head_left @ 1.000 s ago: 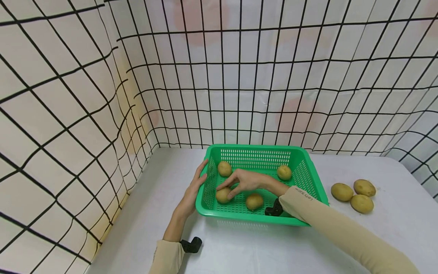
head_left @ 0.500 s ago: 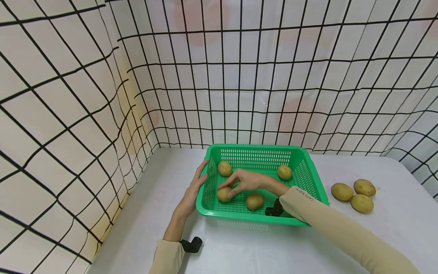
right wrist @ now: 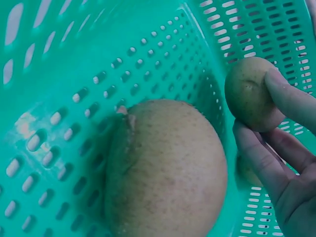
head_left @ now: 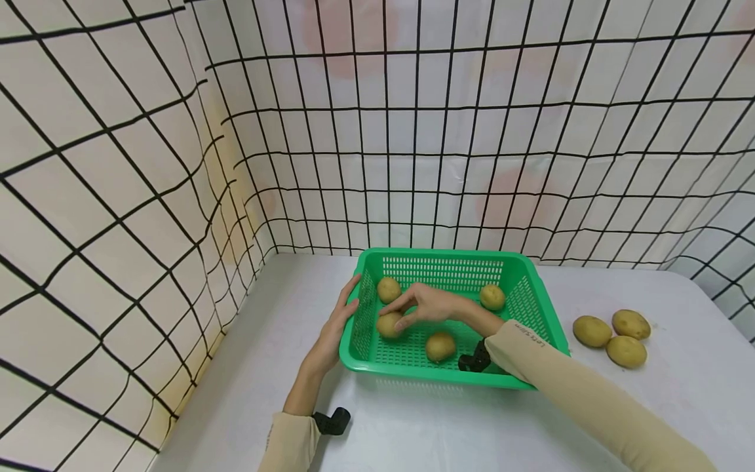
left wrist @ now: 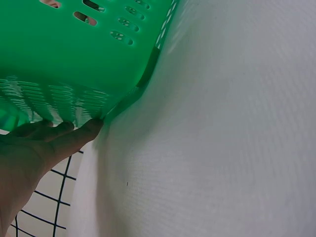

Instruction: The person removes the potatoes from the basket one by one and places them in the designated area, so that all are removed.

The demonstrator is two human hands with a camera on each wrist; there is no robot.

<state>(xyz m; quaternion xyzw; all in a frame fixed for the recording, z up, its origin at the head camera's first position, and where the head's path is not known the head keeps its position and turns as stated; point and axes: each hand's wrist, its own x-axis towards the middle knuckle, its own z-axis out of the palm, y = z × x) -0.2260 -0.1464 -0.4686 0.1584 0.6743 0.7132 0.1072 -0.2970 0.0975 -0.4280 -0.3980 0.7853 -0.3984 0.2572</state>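
A green plastic basket [head_left: 407, 374] with slotted walls stands on the white-covered table. My right hand [head_left: 435, 305] reaches inside and pinches a potato [head_left: 388, 326] between thumb and fingers, near the left wall. In the right wrist view, the thumb lies on one side of that potato [right wrist: 249, 94] and the fingers on the other. A large potato [right wrist: 168, 168] fills the foreground there. My left hand [head_left: 326, 337] rests along the basket's left side, its extended fingers [left wrist: 74, 140] against the slotted wall. Other potatoes lie in the back left [head_left: 388, 290] and back right [head_left: 492, 297].
Outside the basket to the right, three potatoes [head_left: 626, 351] lie close together on the table [head_left: 696, 406]. Black netting [head_left: 413, 151] over pale sheets encloses the back and sides. Another potato [head_left: 440, 347] sits near the basket's front wall.
My right hand and the pinched potato have shifted slightly up and toward the basket's back. The left hand stays against the basket's side, and the other potatoes have not moved.
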